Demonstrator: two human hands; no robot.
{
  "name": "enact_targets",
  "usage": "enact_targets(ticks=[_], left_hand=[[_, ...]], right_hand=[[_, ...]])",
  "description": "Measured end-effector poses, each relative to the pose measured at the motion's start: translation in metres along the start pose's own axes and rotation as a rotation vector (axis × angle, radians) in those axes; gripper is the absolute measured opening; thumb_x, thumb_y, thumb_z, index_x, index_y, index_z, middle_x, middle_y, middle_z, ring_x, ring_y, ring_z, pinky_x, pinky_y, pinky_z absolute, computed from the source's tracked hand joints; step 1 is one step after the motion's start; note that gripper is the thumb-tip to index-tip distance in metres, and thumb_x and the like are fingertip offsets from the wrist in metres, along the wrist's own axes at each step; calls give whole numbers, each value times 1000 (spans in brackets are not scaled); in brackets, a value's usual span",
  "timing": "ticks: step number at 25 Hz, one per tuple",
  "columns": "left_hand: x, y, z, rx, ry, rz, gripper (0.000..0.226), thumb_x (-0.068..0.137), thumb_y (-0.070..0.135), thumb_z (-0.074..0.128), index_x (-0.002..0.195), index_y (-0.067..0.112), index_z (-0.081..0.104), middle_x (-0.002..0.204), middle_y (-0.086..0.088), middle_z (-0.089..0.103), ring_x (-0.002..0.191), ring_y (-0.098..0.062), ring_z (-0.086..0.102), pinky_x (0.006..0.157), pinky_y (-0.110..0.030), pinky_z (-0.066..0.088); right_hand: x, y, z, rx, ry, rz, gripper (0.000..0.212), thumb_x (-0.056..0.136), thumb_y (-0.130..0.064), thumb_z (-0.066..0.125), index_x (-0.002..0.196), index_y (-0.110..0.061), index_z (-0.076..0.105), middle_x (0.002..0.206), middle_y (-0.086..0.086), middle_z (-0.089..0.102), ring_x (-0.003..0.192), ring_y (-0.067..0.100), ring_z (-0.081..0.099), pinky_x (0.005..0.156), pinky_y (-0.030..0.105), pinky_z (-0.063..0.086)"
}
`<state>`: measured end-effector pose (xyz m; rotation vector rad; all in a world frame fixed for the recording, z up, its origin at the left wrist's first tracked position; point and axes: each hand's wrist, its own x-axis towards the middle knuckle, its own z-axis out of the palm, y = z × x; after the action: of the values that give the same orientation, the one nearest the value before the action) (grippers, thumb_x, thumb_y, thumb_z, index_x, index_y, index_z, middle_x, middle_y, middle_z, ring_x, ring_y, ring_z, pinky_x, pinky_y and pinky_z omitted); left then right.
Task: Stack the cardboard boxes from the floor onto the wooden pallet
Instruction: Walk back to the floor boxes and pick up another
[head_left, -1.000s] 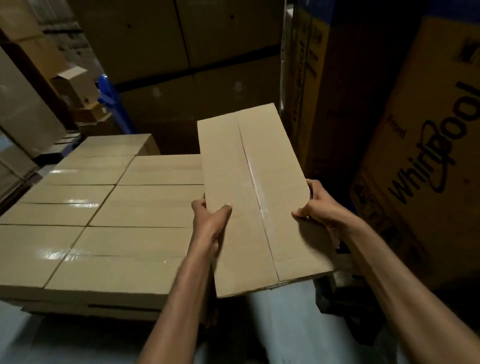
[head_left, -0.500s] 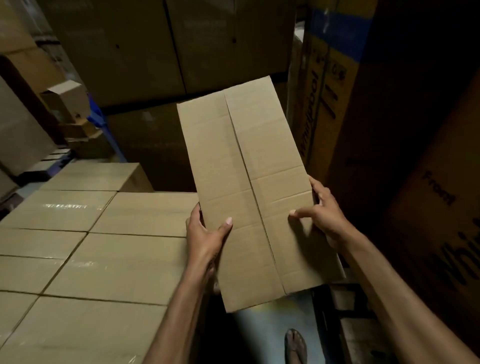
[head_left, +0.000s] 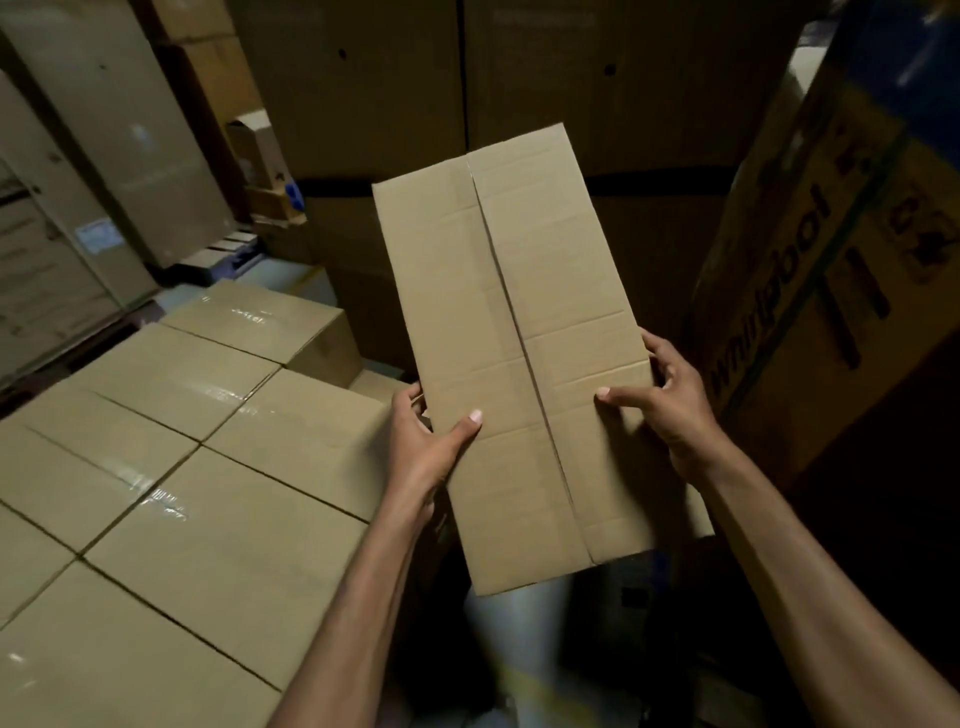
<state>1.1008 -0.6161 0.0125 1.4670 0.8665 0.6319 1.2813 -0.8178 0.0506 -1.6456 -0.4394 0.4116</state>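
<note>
A person holds a long, narrow cardboard box (head_left: 519, 364) in the air with both hands, its top face turned towards the camera and a flap seam running down its length. The box is tilted, with the far end higher than the near end. It hangs just to the right of the stacked boxes (head_left: 208, 493) and touches none of them.

The left hand (head_left: 421, 447) takes the box at its left edge: the thumb lies on the top face and the fingers curl round the edge to the underside, so this grip holds the box. The right hand (head_left: 670, 405) takes the opposite edge at about the same level. Its thumb stretches across the top face towards the seam, its fingers wrap round the right edge, and its grip also holds the box.

The stacked boxes fill the lower left, packed edge to edge in a flat layer, with glossy tape shining on their tops. What carries them is hidden beneath. Below the held box is a pale, blurred strip, probably the floor (head_left: 519, 639). On the right stands a tall carton printed Whirlpool (head_left: 810, 291). Large plain cartons (head_left: 467, 78) rise behind the held box, and more stand at the far left.
</note>
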Motion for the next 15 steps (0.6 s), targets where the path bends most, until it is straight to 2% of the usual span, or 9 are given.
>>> enact_targets(ticks=[2,5,9,12,15], left_hand=[[28,2,6,21,37,-6,80,75,19,92,139,21,44,131,3,56,112,-11,58,89,-26,50],[78,-4,11,36,82,-39,81,75,20,91,140,19,42,132,2,53,116,-14,55,86,-24,48],[151,-10,11,0,142,-100,78,72,23,94,130,25,41,129,0,57,115,-18,61,96,-37,56],[195,-9,10,-16,193,-132,69,76,17,91,125,24,42,119,-2,64,107,-18,66,90,-35,58],[232,-16,6,-17,274,-157,62,78,14,89,123,20,46,115,-8,69,100,-19,70,88,-38,60]], right_hand=[[38,-1,10,-12,-38,16,86,77,4,82,150,-25,48,133,-3,60,119,13,57,81,19,51],[100,1,31,-42,-92,40,82,78,4,80,148,-26,50,122,-8,62,113,10,58,76,24,49],[185,0,69,-92,-158,55,71,82,6,75,139,-30,53,112,-15,60,102,3,57,66,23,48],[242,-2,99,-111,-219,87,70,82,8,73,138,-29,54,108,-16,59,96,3,56,68,24,52],[289,7,127,-130,-296,126,71,79,8,74,140,-25,57,117,-9,64,102,4,59,71,23,51]])
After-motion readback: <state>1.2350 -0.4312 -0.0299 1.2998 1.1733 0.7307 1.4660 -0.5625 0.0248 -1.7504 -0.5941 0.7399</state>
